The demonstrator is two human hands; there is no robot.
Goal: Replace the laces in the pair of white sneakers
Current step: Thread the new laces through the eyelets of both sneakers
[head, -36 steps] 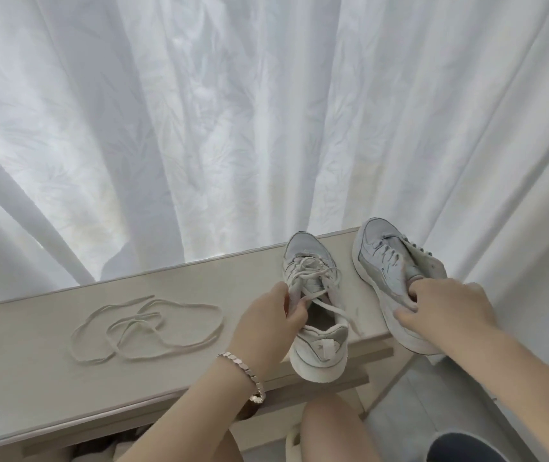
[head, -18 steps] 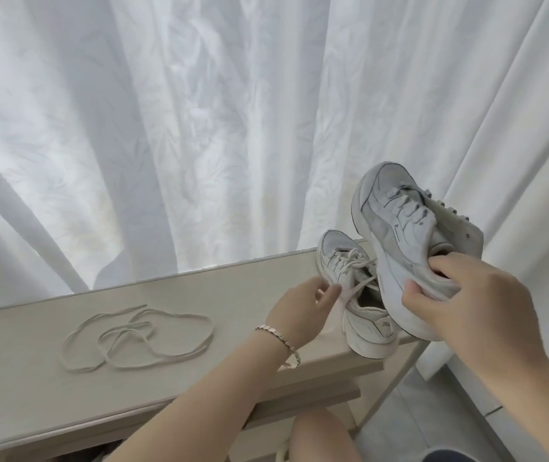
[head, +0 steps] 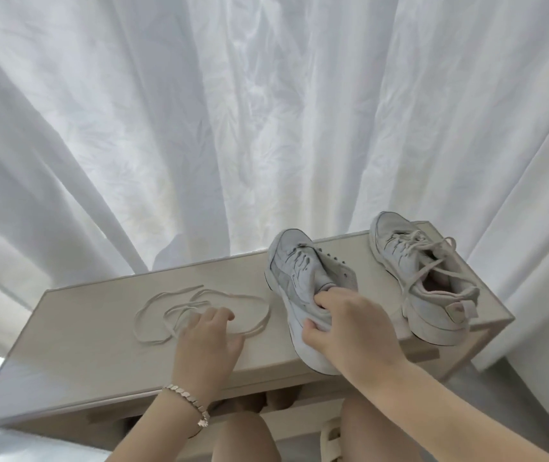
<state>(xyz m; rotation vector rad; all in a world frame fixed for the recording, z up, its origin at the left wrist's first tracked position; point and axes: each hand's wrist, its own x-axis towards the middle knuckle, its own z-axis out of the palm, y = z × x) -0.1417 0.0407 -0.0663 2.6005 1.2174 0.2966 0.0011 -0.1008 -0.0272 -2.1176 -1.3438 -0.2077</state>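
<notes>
White curtain [head: 233, 111] fills the upper part of the head view, hanging in folds behind a pale wooden table [head: 83, 345].

Your left hand [head: 208, 341], with a bracelet [head: 188, 400] at the wrist, lies palm down on the table. Its fingertips rest on the loose laces [head: 253, 315], which sprawl in flat loops left of the table's middle. You cannot tell from here whether the fingers pinch a strand or only touch it.

Your right hand [head: 349, 331] grips the near sneaker [head: 294, 271] at its opening, with the fingers curled over the collar and the thumb pressed on the side. This shoe is tipped onto its side, toe pointing toward the curtain and heel at the table's near edge. Lace crosses it near the toe, and a row of bare eyelets shows closer to the opening.

The far sneaker [head: 426, 281] stands on its sole at the right end of the table, near the first but not touching it. It is laced, with slack ends trailing over the opening.
</notes>
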